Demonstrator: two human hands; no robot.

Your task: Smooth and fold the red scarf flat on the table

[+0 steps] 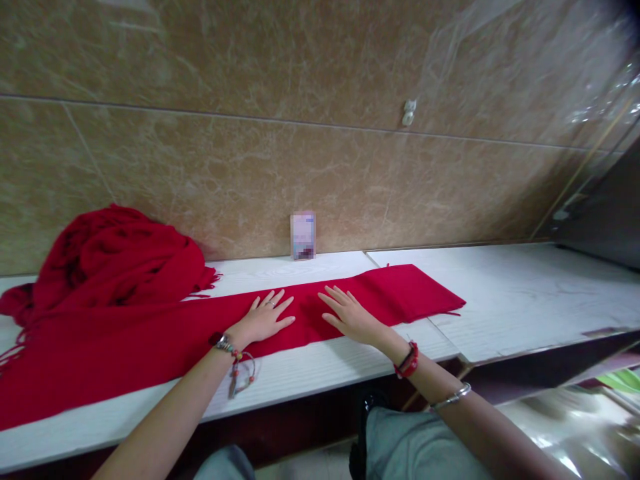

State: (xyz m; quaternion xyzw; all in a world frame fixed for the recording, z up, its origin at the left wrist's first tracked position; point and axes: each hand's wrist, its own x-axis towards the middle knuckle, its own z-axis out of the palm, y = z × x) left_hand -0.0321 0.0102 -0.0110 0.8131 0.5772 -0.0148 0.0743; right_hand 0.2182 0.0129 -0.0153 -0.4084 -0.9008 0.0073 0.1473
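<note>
A long red scarf (150, 337) lies flattened in a strip along the white tabletop, its right end folded to a blunt point with a few fringe threads showing. My left hand (263, 320) rests palm down on the middle of this strip, fingers spread, with a ring and a beaded bracelet. Just to its right, my right hand (353, 317) also lies flat on the cloth, fingers apart, a red band at the wrist. Neither hand grips anything. Behind the strip's left part, a second bundle of red fringed cloth (120, 260) sits heaped in loose folds.
A small blurred card or box (303, 236) stands against the brown tiled wall (240, 180). Higher up, a little white hook (409, 113) is fixed to the tiles. The white tabletop (510, 287) continues right toward a dark panel (600, 207). Its front edge runs close to my legs.
</note>
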